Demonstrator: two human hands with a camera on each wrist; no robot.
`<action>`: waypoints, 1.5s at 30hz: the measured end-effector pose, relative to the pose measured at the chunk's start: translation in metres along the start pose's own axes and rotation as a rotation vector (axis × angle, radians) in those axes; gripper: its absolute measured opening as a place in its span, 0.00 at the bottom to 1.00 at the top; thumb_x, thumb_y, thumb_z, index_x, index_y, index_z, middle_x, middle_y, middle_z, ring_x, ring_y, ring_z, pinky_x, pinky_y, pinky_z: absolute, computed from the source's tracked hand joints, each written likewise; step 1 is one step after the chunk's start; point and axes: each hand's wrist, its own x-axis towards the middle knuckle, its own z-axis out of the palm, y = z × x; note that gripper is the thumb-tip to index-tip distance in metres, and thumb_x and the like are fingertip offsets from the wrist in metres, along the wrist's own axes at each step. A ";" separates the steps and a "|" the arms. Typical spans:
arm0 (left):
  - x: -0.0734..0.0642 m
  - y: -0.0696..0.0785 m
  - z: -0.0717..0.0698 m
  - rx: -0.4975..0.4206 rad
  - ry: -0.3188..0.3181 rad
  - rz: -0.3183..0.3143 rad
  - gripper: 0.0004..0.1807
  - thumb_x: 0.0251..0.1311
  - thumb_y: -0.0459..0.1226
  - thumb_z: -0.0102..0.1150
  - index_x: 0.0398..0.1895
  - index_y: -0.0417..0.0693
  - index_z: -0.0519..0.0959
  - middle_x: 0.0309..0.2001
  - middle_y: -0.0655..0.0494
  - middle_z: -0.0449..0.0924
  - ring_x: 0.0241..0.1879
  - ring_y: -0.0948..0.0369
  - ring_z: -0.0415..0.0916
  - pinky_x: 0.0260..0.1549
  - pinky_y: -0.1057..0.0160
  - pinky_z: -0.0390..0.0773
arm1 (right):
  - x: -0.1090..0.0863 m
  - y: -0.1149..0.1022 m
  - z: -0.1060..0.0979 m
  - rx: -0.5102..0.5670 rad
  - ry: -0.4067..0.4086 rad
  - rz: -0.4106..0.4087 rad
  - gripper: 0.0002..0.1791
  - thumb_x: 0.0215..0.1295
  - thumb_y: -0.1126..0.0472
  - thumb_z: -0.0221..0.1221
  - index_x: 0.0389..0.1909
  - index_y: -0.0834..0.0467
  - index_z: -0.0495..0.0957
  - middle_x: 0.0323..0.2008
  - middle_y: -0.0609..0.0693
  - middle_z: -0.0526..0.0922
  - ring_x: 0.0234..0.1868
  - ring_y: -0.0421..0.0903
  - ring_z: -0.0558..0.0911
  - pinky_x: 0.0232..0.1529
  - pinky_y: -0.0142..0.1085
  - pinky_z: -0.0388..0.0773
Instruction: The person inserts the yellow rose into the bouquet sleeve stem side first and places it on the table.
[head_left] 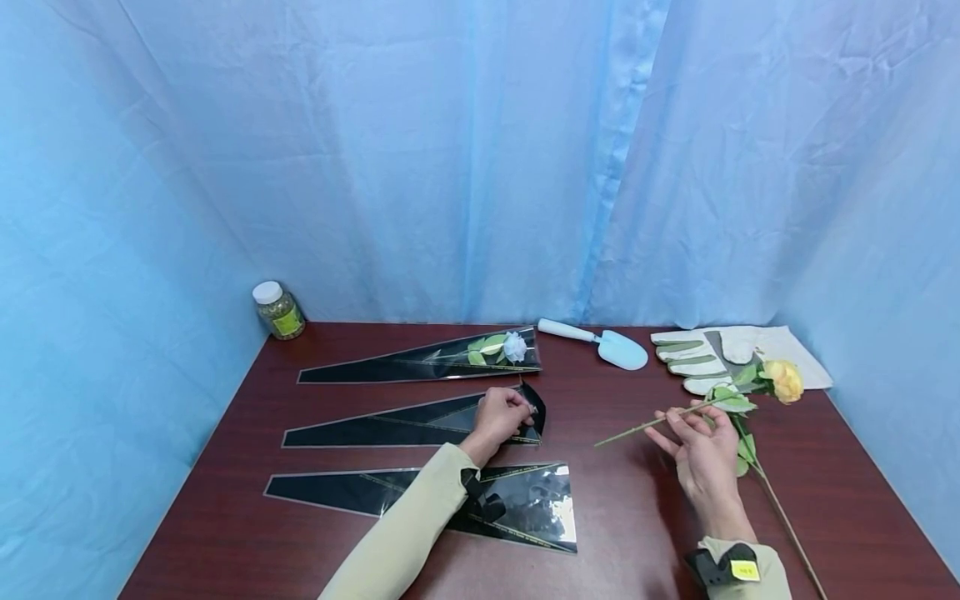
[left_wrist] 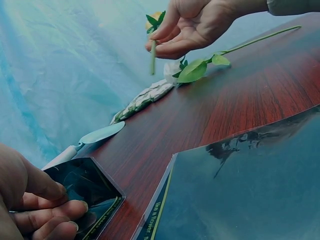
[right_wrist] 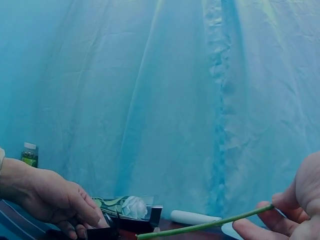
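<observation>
My left hand [head_left: 501, 421] pinches the mouth of the middle flower sleeve [head_left: 420, 429], a tapered black wrapper with a clear front. Its black back edge curls up beside the fingers. In my right hand [head_left: 708, 462] the green stem [right_wrist: 205, 228] of a yellow rose [head_left: 786, 382] is pinched between thumb and fingers. The bare stem end points left toward the sleeve, above the table, with the bloom out to the right. Below that hand lies a white rose with its long stem [head_left: 783, 512] running to the front edge.
A sleeve holding a pale rose [head_left: 514, 347] lies behind; another flat sleeve [head_left: 525, 504] is in front, under the left forearm. Along the back are a trowel [head_left: 622, 350], garden gloves [head_left: 693, 354] and a white-lidded jar [head_left: 281, 312]. Blue curtains surround the table.
</observation>
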 end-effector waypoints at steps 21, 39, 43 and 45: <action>0.001 0.000 0.001 0.007 0.000 -0.001 0.08 0.62 0.32 0.61 0.27 0.45 0.87 0.25 0.51 0.88 0.20 0.63 0.80 0.19 0.70 0.77 | 0.010 0.015 0.012 0.059 0.168 -0.030 0.17 0.65 0.80 0.52 0.46 0.58 0.63 0.28 0.52 0.82 0.33 0.48 0.90 0.30 0.44 0.87; 0.000 0.001 0.000 0.012 0.002 -0.004 0.07 0.61 0.33 0.62 0.27 0.45 0.87 0.24 0.51 0.88 0.20 0.62 0.81 0.18 0.70 0.77 | 0.013 0.027 0.027 0.062 0.112 -0.109 0.17 0.66 0.79 0.54 0.48 0.59 0.63 0.29 0.51 0.82 0.34 0.47 0.89 0.33 0.43 0.88; 0.000 0.001 0.001 0.009 0.003 -0.005 0.07 0.61 0.33 0.63 0.27 0.45 0.87 0.25 0.51 0.88 0.20 0.63 0.81 0.18 0.70 0.77 | 0.014 0.031 0.035 0.028 0.108 -0.124 0.16 0.66 0.78 0.54 0.48 0.59 0.64 0.30 0.51 0.81 0.35 0.46 0.89 0.34 0.42 0.88; 0.000 0.001 0.001 0.009 0.001 -0.006 0.07 0.62 0.34 0.63 0.27 0.45 0.87 0.25 0.51 0.88 0.19 0.63 0.80 0.18 0.70 0.77 | 0.015 0.034 0.039 0.000 0.103 -0.132 0.16 0.67 0.77 0.54 0.49 0.59 0.63 0.31 0.50 0.81 0.36 0.46 0.89 0.35 0.41 0.88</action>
